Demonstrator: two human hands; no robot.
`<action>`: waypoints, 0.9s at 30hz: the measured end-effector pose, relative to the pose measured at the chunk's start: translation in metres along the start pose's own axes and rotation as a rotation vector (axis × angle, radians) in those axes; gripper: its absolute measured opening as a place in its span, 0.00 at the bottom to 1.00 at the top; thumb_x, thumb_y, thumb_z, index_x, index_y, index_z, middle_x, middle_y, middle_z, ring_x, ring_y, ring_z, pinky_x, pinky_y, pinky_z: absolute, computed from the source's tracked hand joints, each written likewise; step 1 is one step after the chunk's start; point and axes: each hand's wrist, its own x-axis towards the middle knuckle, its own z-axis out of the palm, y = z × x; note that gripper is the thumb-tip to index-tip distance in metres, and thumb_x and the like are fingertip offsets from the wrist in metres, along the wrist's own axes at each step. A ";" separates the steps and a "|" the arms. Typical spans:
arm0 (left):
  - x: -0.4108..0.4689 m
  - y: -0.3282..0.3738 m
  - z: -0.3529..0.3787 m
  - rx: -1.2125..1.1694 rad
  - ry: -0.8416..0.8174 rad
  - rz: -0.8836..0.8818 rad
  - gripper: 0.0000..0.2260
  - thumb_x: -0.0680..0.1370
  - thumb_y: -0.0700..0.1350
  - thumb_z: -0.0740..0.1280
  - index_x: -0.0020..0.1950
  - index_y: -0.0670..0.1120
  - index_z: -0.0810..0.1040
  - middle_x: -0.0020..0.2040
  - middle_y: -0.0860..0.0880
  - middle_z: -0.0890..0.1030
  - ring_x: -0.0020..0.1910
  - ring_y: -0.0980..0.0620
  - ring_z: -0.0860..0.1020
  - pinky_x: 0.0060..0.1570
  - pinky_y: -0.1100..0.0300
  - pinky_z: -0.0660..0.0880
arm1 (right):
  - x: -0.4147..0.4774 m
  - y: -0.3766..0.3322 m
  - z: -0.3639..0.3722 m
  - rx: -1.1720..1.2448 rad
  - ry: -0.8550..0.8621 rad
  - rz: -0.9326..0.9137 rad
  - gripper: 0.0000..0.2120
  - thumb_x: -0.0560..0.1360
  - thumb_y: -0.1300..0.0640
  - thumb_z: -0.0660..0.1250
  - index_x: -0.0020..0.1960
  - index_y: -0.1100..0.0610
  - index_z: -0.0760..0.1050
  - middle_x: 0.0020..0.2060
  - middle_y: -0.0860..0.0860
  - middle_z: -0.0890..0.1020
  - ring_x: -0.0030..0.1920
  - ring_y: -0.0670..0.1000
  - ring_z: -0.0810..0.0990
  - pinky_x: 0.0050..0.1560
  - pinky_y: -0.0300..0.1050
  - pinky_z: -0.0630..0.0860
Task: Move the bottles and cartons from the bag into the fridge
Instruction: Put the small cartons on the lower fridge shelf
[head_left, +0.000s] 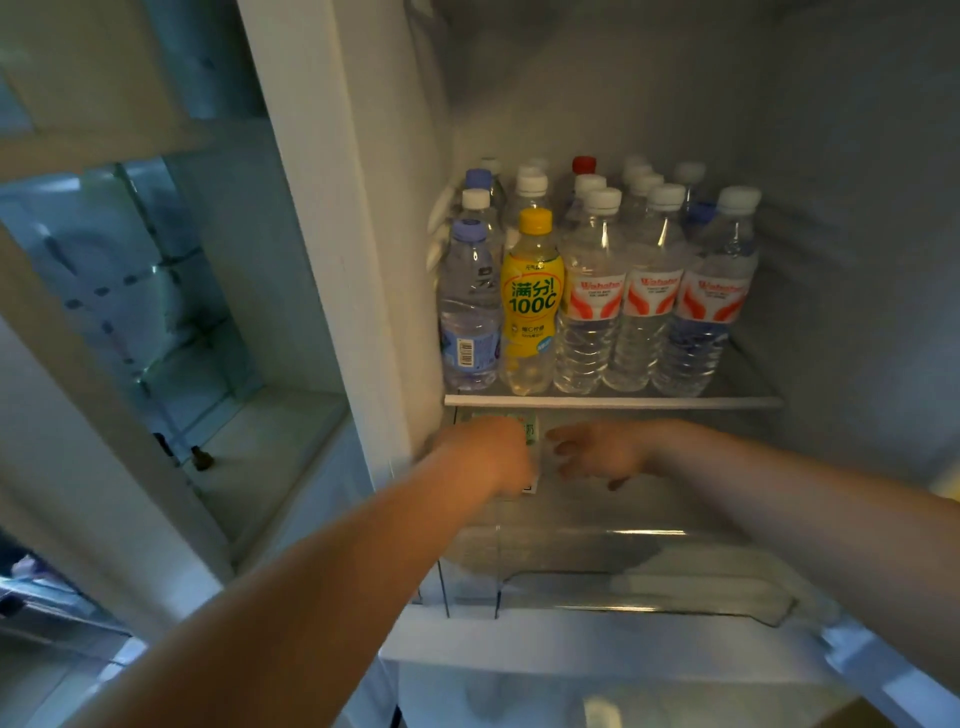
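White walls of the open fridge (857, 208) fill the view, with one glass shelf (613, 400) across it and one clear drawer (649, 561) down low. I count five drinks in the front row on the shelf: three clear water bottles (649, 296) with red and white labels, one yellow bottle (532, 301) and one bottle with a blue label (467, 312). More stand behind, too packed to count, and one has a red cap (583, 165). Two hands reach under the shelf. The left hand (485, 457) seems to grip one carton (530, 431), mostly hidden. The right hand (597, 452) is just beside it, fingers spread, holding nothing. I think it is best to slide the carton back slowly, keep it upright, and steady it with the free hand so it does not tip.
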 end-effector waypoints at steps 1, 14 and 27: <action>-0.004 -0.002 -0.001 -0.084 0.021 0.011 0.17 0.79 0.56 0.60 0.61 0.48 0.77 0.59 0.44 0.79 0.55 0.43 0.78 0.57 0.46 0.76 | -0.008 -0.001 0.000 -0.024 0.066 -0.048 0.30 0.79 0.55 0.65 0.78 0.50 0.57 0.73 0.49 0.68 0.69 0.53 0.70 0.66 0.52 0.72; -0.114 -0.012 0.058 -0.167 0.625 0.157 0.27 0.80 0.64 0.50 0.77 0.55 0.60 0.79 0.50 0.57 0.78 0.44 0.50 0.77 0.44 0.50 | -0.138 0.013 0.082 -0.482 0.754 -0.354 0.30 0.79 0.40 0.59 0.78 0.42 0.54 0.77 0.44 0.57 0.78 0.50 0.50 0.76 0.58 0.49; -0.243 0.017 0.187 -0.235 0.532 -0.269 0.36 0.73 0.74 0.41 0.79 0.62 0.44 0.80 0.54 0.37 0.78 0.48 0.33 0.74 0.42 0.36 | -0.176 0.068 0.198 -0.415 0.580 -0.446 0.32 0.76 0.33 0.41 0.78 0.39 0.40 0.78 0.44 0.38 0.77 0.50 0.34 0.76 0.59 0.36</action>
